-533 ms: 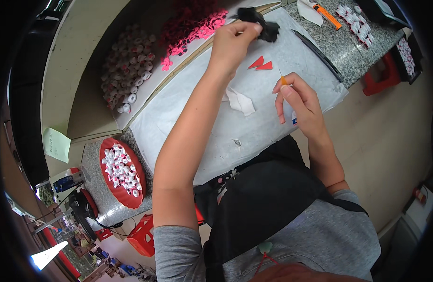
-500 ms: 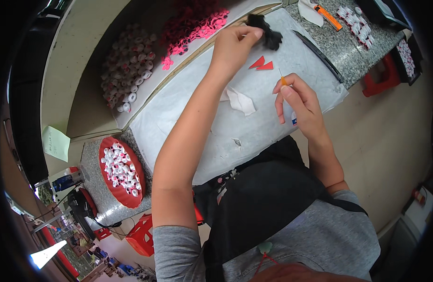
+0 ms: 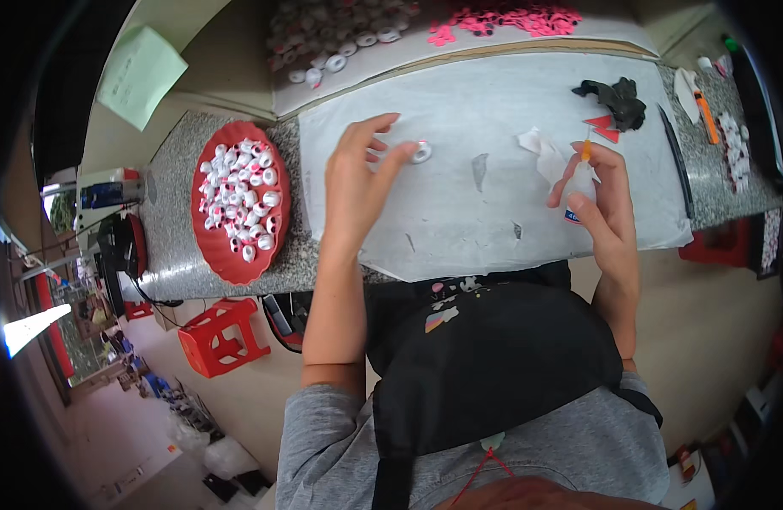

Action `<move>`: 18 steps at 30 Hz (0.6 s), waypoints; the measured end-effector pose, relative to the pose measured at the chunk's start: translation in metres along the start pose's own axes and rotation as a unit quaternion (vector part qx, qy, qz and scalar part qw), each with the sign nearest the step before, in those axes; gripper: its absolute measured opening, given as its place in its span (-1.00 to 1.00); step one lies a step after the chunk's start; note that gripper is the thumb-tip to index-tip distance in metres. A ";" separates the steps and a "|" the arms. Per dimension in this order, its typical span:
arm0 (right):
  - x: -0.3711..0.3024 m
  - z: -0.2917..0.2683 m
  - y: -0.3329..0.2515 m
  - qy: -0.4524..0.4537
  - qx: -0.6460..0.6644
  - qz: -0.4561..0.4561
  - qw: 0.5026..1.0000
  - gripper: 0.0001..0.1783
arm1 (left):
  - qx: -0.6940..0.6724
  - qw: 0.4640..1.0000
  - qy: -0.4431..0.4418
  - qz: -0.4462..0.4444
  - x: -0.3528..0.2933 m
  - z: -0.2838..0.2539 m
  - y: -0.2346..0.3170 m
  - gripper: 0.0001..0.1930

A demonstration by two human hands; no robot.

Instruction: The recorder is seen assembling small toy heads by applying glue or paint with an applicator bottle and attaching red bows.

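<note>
My left hand (image 3: 357, 178) is over the left part of the white paper sheet (image 3: 366, 229), its fingers and thumb spread apart. A small white ring-shaped piece with a touch of pink (image 3: 421, 152) is right at the thumb tip; whether the thumb touches it I cannot tell. In my right hand (image 3: 608, 204) is a small white glue bottle (image 3: 581, 181) with an orange nozzle and thin needle tip pointing up. Just beyond it lie red triangular pieces (image 3: 606, 134), a crumpled black cloth (image 3: 617, 100) and a crumpled white tissue (image 3: 546, 157).
A red scalloped dish (image 3: 238, 274) full of small white-and-pink pieces stands at left. Behind the paper, a shelf holds white pieces (image 3: 336, 63) and pink pieces (image 3: 519, 19). Black tweezers (image 3: 676, 161), an orange cutter (image 3: 707, 117) and more white pieces (image 3: 735, 153) lie at right.
My left hand has left the black cloth and swung left to the small white ring piece. The view has turned left. My right hand still holds the glue bottle.
</note>
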State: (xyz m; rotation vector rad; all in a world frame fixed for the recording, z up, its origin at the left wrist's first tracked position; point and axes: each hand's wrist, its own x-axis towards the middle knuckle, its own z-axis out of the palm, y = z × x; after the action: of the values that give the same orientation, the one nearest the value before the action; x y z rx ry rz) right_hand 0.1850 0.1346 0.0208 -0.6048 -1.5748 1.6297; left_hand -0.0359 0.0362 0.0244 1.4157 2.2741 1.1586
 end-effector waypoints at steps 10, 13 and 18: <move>0.009 0.041 -0.012 -0.042 0.010 0.071 0.997 -0.62 | -0.252 0.962 -0.031 -0.100 -0.026 0.011 -0.001 -0.75; 0.011 0.054 -0.017 0.007 0.017 0.017 1.000 -0.64 | -0.419 0.907 -0.018 -0.039 -0.031 0.010 0.000 -0.74; 0.017 0.062 -0.020 0.100 0.172 -0.041 0.979 -0.62 | -0.569 0.816 0.064 -0.082 -0.034 0.010 0.007 -0.63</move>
State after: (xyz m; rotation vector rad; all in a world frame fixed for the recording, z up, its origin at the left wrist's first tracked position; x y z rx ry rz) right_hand 0.1308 0.1090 0.0507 -0.4931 -1.1241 1.6720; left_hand -0.0083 0.0147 0.0160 0.6246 1.1781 2.0335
